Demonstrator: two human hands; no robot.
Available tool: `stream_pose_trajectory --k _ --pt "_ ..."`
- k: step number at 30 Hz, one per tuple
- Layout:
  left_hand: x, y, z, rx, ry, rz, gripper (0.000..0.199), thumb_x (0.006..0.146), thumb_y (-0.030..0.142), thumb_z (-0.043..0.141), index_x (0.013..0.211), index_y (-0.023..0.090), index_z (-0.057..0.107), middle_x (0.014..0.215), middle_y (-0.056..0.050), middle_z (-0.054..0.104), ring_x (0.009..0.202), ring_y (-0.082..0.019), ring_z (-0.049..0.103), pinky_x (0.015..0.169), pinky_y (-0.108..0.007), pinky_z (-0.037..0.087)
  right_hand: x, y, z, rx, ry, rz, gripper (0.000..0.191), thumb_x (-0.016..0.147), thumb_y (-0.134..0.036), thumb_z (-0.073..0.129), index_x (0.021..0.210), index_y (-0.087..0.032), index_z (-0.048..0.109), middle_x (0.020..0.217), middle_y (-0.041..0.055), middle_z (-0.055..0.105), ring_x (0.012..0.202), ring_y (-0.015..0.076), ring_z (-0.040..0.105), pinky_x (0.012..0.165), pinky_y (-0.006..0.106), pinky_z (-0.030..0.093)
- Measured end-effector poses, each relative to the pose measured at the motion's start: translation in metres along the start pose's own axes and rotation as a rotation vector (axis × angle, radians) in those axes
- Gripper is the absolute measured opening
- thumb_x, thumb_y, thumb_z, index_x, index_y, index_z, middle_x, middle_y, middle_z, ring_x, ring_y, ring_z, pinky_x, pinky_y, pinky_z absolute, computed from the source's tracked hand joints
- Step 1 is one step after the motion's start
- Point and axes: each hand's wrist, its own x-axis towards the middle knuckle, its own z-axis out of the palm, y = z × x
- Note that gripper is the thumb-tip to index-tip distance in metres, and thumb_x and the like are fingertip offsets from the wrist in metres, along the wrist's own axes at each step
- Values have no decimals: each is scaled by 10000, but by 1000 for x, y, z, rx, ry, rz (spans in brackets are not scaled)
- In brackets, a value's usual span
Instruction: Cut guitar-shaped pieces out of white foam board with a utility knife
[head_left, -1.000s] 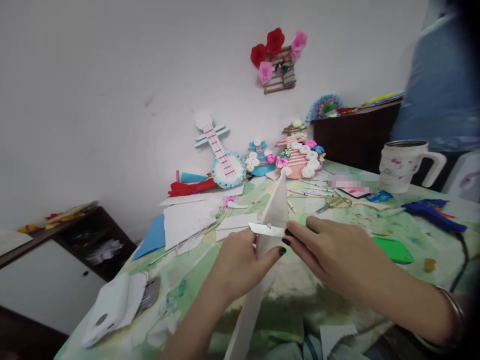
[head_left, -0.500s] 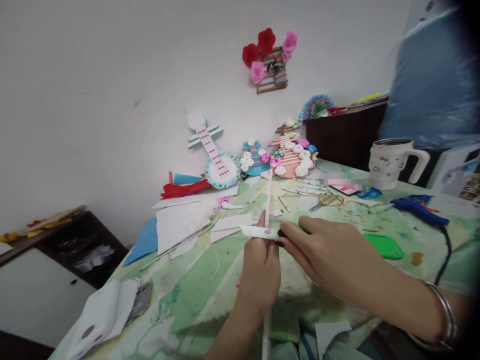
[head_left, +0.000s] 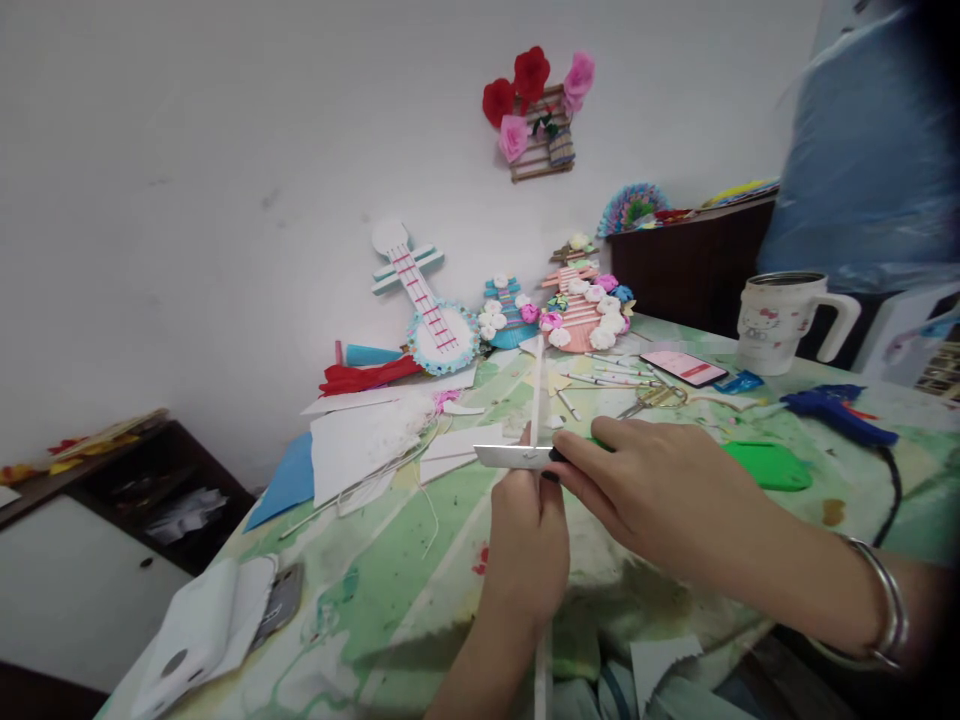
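Counter (head_left: 390, 590) cover: mottled pale and mid green, cream patches, a small red mark near the middle. Far side: white banjo-shaped craft (head_left: 442, 338), pale blue rim, pink-red lines; small blue craft (head_left: 510, 322) with white and pink blooms; salmon craft (head_left: 576, 328), white-striped. Wall piece (head_left: 541, 140): brown slats, red and pink flowers. Right: white mug (head_left: 772, 325), pink-red print; dark blue glue gun (head_left: 844, 415); bright green piece (head_left: 766, 466). Left: blue sheet (head_left: 285, 485).

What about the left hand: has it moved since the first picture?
Yes: the left hand has moved rightward, farther from the blue sheet.
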Motion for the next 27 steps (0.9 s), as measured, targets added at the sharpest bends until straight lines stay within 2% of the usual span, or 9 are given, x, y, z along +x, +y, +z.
stream_pose_trajectory --k 4,13,17,22,27 --pt "-2 1 2 17 3 -11 305 884 256 378 838 160 665 702 -68 661 772 -223 602 748 -332 478 2 -1 -1 10 2 -7 278 949 -385 368 877 -224 583 629 11 509 500 146 436 504 287 76" --pt "-3 2 0 14 5 41 309 869 205 370 1025 142 628 916 -95 683 926 -221 594 874 -346 445 -7 8 0 -19 70 -24 337 958 -427 335 884 -222 591 594 4 490 491 125 408 518 299 85" --pt "-2 2 -1 61 43 7 305 853 191 354 969 156 634 803 -76 669 890 -219 595 882 -339 438 -12 13 3 -28 77 -24 355 962 -443 318 919 -226 596 601 2 485 507 129 424 531 303 94" --pt "-4 4 1 89 13 17 291 857 209 345 878 165 632 776 -80 657 815 -223 595 858 -360 442 -11 12 3 -47 76 -14 343 956 -453 321 899 -236 581 607 6 482 521 153 464 535 301 86" --pt "-6 7 5 63 2 23 283 887 232 339 812 182 608 715 -71 642 816 -228 599 830 -369 458 -3 5 -2 -45 38 2 252 945 -396 382 887 -235 567 616 6 501 517 157 466 523 294 71"
